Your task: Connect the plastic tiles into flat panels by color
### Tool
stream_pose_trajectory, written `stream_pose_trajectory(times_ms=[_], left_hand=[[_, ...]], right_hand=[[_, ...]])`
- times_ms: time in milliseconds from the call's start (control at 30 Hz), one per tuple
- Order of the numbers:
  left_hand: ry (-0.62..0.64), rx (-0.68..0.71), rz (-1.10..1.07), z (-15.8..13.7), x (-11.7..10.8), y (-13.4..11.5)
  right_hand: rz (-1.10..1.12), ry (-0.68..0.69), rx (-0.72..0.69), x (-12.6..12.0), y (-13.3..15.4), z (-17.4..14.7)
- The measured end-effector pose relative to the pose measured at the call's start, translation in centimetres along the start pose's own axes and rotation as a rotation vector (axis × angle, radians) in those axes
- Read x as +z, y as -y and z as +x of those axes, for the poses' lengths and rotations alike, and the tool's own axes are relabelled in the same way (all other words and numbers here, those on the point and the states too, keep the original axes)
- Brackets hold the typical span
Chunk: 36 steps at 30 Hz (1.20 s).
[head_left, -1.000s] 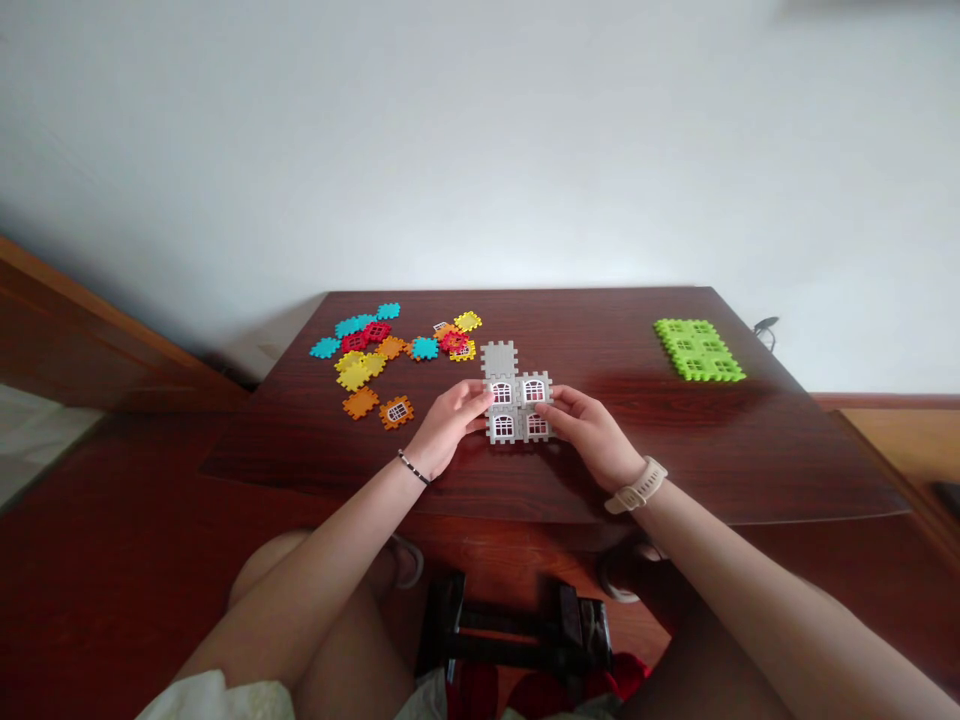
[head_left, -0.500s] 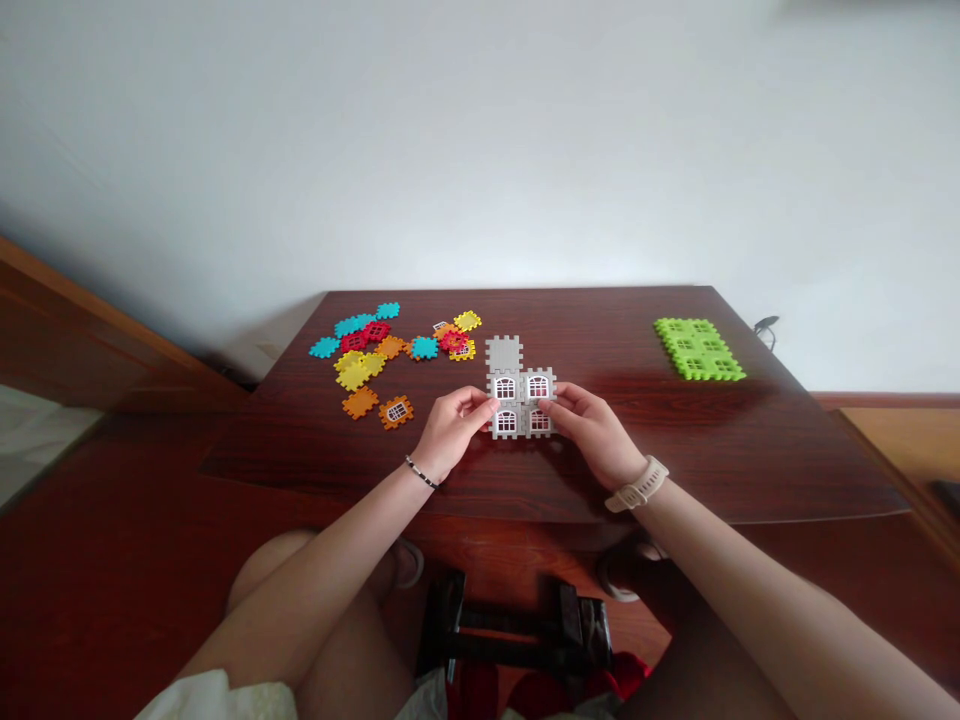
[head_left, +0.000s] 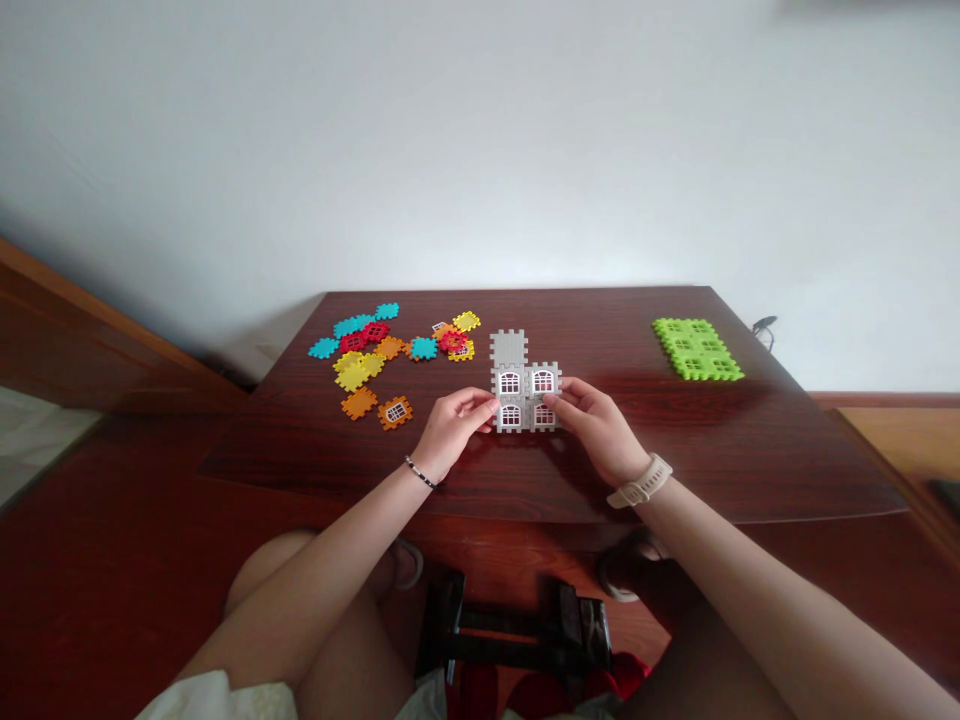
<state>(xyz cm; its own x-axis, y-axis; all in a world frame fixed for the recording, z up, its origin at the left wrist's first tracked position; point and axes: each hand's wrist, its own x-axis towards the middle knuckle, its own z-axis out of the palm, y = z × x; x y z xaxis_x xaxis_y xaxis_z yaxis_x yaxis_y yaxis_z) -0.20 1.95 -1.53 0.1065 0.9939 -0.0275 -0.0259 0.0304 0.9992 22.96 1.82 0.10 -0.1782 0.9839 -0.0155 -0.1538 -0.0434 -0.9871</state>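
Between my hands is a grey interlocking panel (head_left: 527, 398), made of square toothed tiles joined together. Its lower part is a two-by-two block of tiles with white arched windows, and one plain grey tile (head_left: 509, 347) rises from the upper left. My left hand (head_left: 454, 422) pinches the panel's left edge between thumb and fingers. On the opposite edge, my right hand (head_left: 598, 421) grips with the thumb in front and the fingers behind, partly hidden. The panel is held up over the table, facing me; whether its lower edge touches the tabletop I cannot tell.
Loose toothed tiles lie on the left of the dark wooden table (head_left: 600, 330): blue (head_left: 424, 348), red (head_left: 376, 332), yellow (head_left: 351, 376) and orange ones (head_left: 360, 404). An orange window tile (head_left: 395, 412) is nearest my left hand. A green joined panel (head_left: 697, 349) lies at the right.
The grey panel has shifted slightly right and a little up in both hands. The loose tiles and the green panel stay where they were on the table.
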Motion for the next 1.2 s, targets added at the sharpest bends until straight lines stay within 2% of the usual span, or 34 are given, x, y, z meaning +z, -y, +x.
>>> stream_pose_trajectory(times_ms=[167, 567, 667, 867, 1000, 1200], left_hand=[[-0.013, 0.011, 0.003, 0.0, 0.0, 0.0], [-0.153, 0.039, -0.044, 0.4, -0.5, 0.0], [-0.147, 0.044, -0.052, 0.4, -0.5, 0.1], [-0.106, 0.042, -0.046, 0.3, -0.4, 0.2], [-0.052, 0.022, -0.012, 0.3, -0.5, -0.1], [-0.017, -0.002, -0.020, 0.1, -0.5, -0.6]], right_hand=[[-0.033, 0.009, -0.008, 0.0, -0.2, 0.0], [-0.040, -0.037, -0.069, -0.1, -0.5, 0.1], [-0.063, -0.057, -0.087, 0.0, -0.6, 0.0], [0.012, -0.093, 0.025, -0.1, -0.7, 0.2], [0.079, -0.107, 0.028, -0.5, -0.2, 0.3], [0.117, -0.199, -0.014, -2.6, 1.1, 0.9]])
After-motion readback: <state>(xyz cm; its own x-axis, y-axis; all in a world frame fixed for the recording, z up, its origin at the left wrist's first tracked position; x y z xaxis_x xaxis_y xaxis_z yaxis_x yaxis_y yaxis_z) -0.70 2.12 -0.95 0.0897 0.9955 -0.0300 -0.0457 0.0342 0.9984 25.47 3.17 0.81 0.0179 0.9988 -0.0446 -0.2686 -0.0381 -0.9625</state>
